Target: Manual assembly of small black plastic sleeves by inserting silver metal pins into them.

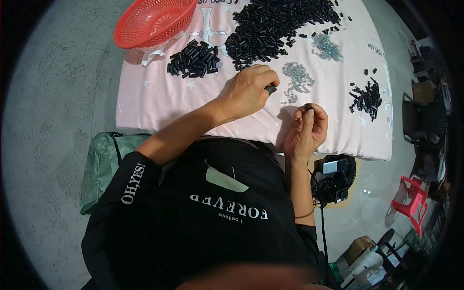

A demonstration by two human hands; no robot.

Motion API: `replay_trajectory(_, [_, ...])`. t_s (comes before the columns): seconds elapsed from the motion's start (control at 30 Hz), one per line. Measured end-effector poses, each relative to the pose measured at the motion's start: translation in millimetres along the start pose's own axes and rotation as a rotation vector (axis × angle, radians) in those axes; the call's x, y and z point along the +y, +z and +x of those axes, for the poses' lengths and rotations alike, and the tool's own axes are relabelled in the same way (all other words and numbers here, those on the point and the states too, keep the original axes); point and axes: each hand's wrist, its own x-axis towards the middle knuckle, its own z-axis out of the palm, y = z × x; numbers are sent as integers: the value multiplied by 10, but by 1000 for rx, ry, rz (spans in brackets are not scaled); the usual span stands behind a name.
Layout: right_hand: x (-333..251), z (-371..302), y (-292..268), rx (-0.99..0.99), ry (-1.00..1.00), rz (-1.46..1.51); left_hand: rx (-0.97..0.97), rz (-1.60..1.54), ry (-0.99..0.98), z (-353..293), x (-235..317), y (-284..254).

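Black far heap [275, 29] probably pending, left pile [194, 60] perhaps done, my right fingers [308, 122] pinch a dark piece [308, 107], my left fingers [268, 78] hidden, hold unclear.

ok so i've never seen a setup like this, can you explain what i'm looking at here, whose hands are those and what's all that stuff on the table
There is no machine here: these are a person's own bare hands. The one picture comes from a wide fisheye camera worn on their head, looking down, so straight edges bend near the rim.

A pink patterned cloth covers the table. On it lie a large heap of black pieces, a smaller black pile, a pile of thin dark pieces and two patches of small clear pieces. A red basket is at the far left.

The right hand pinches a small dark piece. Something dark shows at the left hand; I can't tell what.
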Motion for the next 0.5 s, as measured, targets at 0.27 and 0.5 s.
replay_trajectory(0.27, [3,19,11,16,4,24,2,87,81,171,17,39])
replay_trajectory(0.5, [13,23,23,17,30,-3,-81,240,63,339,35,236])
